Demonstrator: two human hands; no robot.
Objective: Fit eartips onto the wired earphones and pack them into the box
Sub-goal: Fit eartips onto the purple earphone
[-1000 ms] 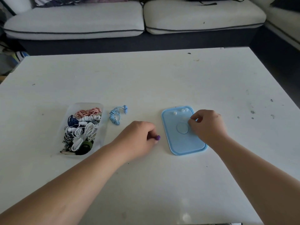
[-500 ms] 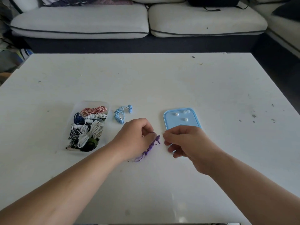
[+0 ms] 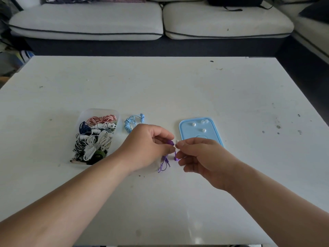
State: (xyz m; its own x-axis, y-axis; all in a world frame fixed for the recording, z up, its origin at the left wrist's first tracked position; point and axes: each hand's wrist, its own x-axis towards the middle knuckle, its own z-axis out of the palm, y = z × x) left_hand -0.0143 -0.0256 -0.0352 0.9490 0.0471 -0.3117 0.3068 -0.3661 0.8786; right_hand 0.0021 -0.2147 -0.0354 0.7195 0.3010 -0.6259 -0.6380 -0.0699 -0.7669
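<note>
- The left hand [image 3: 147,147] is raised just above the tabletop [image 3: 160,90], with its fingers curled and pinching one bud of the purple earphones [image 3: 170,142].
- The rest of the purple cable and its plug hang below that hand. The second bud dangles between the two hands.
- The right hand [image 3: 201,155] faces the left, with thumb and forefinger pinching a white eartip [image 3: 177,141].
- The eartip sits just beside the held bud. The view is too small to tell whether the two are touching.
- A blue lid [image 3: 213,129] lies flat on the tabletop just behind the right hand, and four loose eartips [image 3: 194,124] rest on its far half.
- A clear box [image 3: 99,111] stands to the left of the hands and holds coiled earphones in white, red-striped, dark blue and black-and-white.
- A coiled pair of blue earphones [image 3: 132,122] lies on the tabletop between the box and the lid, near the left hand.
- A light-cushioned sofa [image 3: 85,18] stands beyond the far edge of the tabletop.
</note>
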